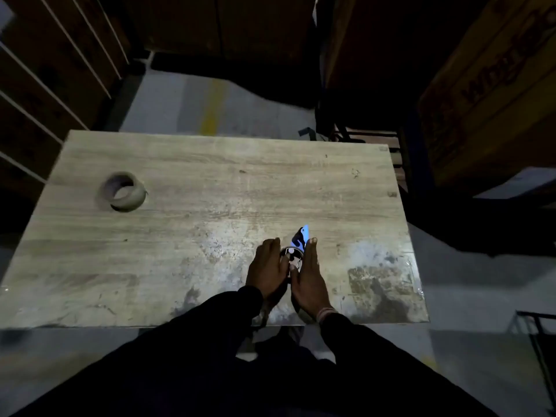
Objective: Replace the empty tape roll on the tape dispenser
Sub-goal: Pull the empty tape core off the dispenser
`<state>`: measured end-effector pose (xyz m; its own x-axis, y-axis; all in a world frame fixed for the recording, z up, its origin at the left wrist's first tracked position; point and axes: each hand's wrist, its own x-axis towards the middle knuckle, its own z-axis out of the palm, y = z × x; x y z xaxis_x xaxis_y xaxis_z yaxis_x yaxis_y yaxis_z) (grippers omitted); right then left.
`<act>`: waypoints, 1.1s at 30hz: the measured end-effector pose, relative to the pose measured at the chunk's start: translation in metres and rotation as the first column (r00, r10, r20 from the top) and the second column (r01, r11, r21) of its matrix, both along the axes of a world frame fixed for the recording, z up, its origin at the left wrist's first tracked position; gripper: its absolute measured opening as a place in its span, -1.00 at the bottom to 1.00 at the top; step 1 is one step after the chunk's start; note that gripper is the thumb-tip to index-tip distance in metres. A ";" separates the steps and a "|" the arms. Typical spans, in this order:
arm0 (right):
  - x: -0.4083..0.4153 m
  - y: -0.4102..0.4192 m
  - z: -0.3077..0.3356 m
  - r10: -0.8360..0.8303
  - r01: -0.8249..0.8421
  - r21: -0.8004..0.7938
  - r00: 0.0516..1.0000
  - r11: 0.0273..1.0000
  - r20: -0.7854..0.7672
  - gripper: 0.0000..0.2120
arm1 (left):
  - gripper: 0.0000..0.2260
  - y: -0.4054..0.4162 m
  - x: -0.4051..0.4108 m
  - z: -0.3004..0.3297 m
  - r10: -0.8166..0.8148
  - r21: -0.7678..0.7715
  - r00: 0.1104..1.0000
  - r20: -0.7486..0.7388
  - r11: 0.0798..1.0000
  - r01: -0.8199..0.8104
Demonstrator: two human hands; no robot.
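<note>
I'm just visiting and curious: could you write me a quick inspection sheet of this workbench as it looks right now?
Surface: wooden table, worn and stained, patchy near the front right.
Job's things: tape dispenser held between both hands near the front edge, blue part pointing away; tape roll lying far left, apart from the hands.
Clutter: nothing seen.
Grippers: left hand and right hand press the dispenser's sides, fingers forward; dark sleeves, band on the right wrist.
Cables: nothing seen.
Surroundings: dim room; cardboard boxes stacked right, more shelving left, grey floor with a yellow line beyond.
</note>
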<state>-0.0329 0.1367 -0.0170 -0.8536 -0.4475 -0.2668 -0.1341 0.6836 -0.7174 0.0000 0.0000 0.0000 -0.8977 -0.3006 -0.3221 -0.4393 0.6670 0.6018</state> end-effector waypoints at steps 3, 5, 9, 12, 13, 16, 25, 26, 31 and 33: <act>0.002 -0.001 0.003 -0.054 0.052 0.053 0.998 0.997 0.022 -0.18 | -0.62 0.004 0.000 -0.002 0.022 -0.107 1.000 -0.012 0.994 -0.023; 0.003 -0.003 0.003 -0.059 0.053 0.076 0.995 0.996 0.083 -0.16 | -0.64 0.008 0.000 -0.001 0.035 -0.113 0.999 0.023 0.993 -0.032; 0.000 -0.004 0.011 -0.061 0.052 0.093 0.993 0.994 0.096 -0.20 | -0.75 0.006 -0.006 -0.005 0.018 -0.085 0.998 0.057 0.996 -0.013; -0.006 -0.008 0.025 -0.161 0.158 0.031 0.973 0.987 0.163 -0.31 | -0.79 -0.003 -0.009 -0.002 -0.032 -0.043 0.998 0.049 0.998 0.034; -0.009 -0.010 0.031 -0.222 0.228 -0.007 0.955 0.974 0.197 -0.34 | -0.80 -0.006 -0.009 0.001 -0.048 -0.033 0.998 0.036 0.998 0.049; -0.018 -0.011 0.051 -0.324 0.356 -0.084 0.909 0.931 0.262 -0.45 | -0.78 -0.015 -0.005 0.019 -0.089 -0.013 0.994 -0.064 0.996 0.088; -0.006 -0.017 0.143 -0.288 0.341 -0.350 0.938 0.872 0.195 -0.49 | -0.64 -0.023 0.030 0.118 0.107 0.150 0.949 -0.298 0.987 -0.064; -0.004 -0.019 0.149 -0.295 0.344 -0.363 0.938 0.866 0.185 -0.48 | -0.61 -0.023 0.033 0.124 0.163 0.253 0.954 -0.252 0.962 -0.098; 0.001 -0.029 0.168 -0.301 0.324 -0.374 0.946 0.869 0.121 -0.48 | -0.68 -0.021 0.038 0.147 0.343 0.620 0.933 -0.107 0.757 -0.207; 0.001 -0.029 0.173 -0.270 0.284 -0.352 0.959 0.892 0.088 -0.47 | -0.66 -0.029 0.036 0.152 0.335 0.589 0.931 -0.145 0.785 -0.191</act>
<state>-0.0317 0.1081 0.1564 -0.9499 -0.2650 -0.1657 0.0531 0.3858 -0.9210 0.0363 -0.0294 0.1516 -0.8788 -0.3691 -0.3025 -0.3485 0.0631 0.9352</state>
